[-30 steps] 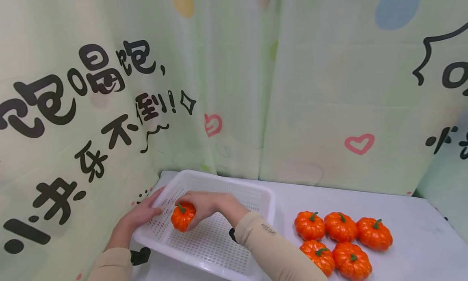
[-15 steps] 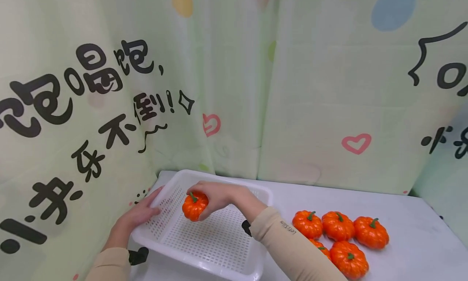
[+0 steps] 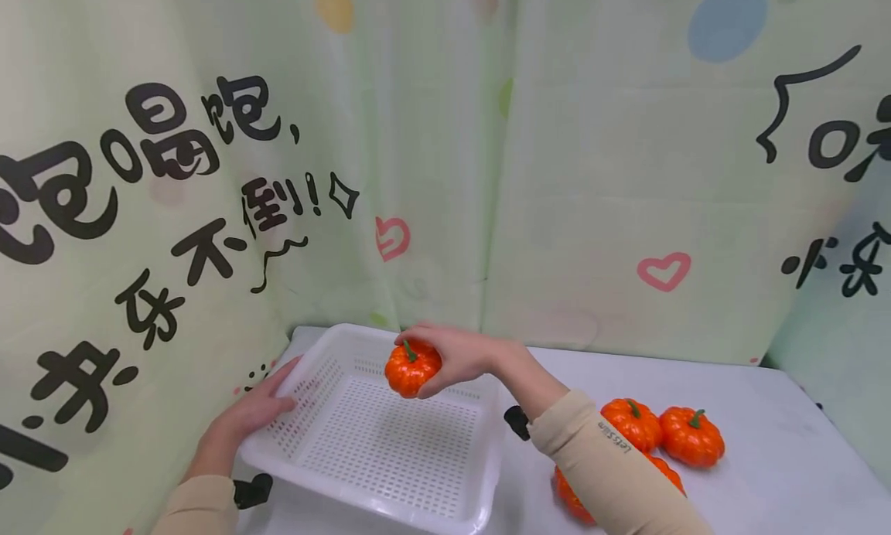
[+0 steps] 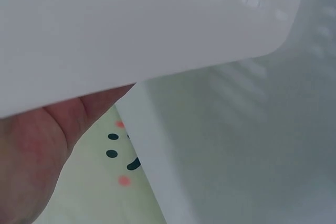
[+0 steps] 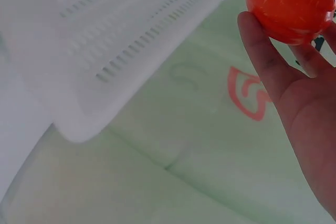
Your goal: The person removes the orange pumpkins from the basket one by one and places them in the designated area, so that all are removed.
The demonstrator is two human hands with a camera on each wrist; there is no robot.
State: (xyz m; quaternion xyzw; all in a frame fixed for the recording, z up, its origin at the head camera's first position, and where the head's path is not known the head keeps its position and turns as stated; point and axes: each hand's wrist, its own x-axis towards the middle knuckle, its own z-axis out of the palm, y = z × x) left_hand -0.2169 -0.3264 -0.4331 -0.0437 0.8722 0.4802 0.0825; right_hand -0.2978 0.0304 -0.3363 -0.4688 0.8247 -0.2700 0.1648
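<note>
A small orange pumpkin [image 3: 412, 369] with a green stem is held up over the far side of a white perforated plastic basket [image 3: 390, 450]. My right hand [image 3: 462, 359] grips it between thumb and fingers; the right wrist view shows the same pumpkin [image 5: 289, 6] above the upturned palm. At the basket's left side my left hand [image 3: 254, 411] holds the rim, thumb over the inside and fingers outside. The left wrist view has part of this hand [image 4: 39, 150] beneath the rim [image 4: 131, 51], its fingertips hidden. Bare perforated floor shows inside the basket.
Several more orange pumpkins sit on the white table [image 3: 759, 458] to the right, among them one pumpkin [image 3: 692, 437] at the end of the back row. My right sleeve [image 3: 612, 465] covers part of the group. A printed pale green curtain [image 3: 557, 210] stands behind the table.
My right hand has lifted the pumpkin from inside the basket, up and to the right toward its far side. My left hand keeps its hold on the rim. The head view has turned slightly right.
</note>
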